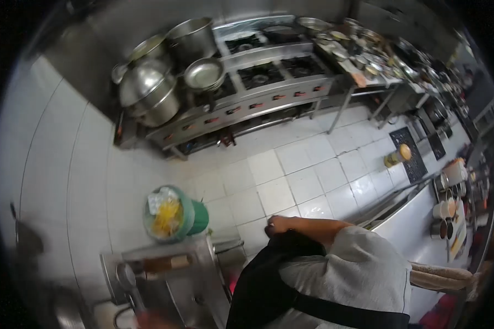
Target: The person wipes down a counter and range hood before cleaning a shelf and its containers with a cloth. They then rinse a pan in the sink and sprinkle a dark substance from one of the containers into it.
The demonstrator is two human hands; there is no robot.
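A commercial kitchen, seen from above and tilted. At the near left is a stainless-steel sink (206, 253). A long-handled metal utensil, probably a ladle (126, 276), lies at its left side, the round head farther away and the handle running back nearly straight towards the viewer, leaning a little right.

The left hand (151, 320) is a reddish blur at the near edge, right by the handle's near end, so it is clearly the nearer hand. It seems to meet the handle, but blur hides the fingers: whether they grip it or are spread, I cannot tell.

The right hand (278, 223) is well apart, to the right of the utensil and farther away, its forearm crossing in from the right out of a grey sleeve. Its fingers look curled in; whether they pinch anything cannot be made out. Below it hangs a black apron (263, 279).

Beside the utensil's head, on its right, lies a brown, wooden-looking object (167, 263), pointing left to right, across the utensil's line. Just beyond the sink stands a green bin (201, 217) with yellow and white waste inside. A steel stove (258, 107) with pots fills the far side, beyond a white tiled floor (274, 194).
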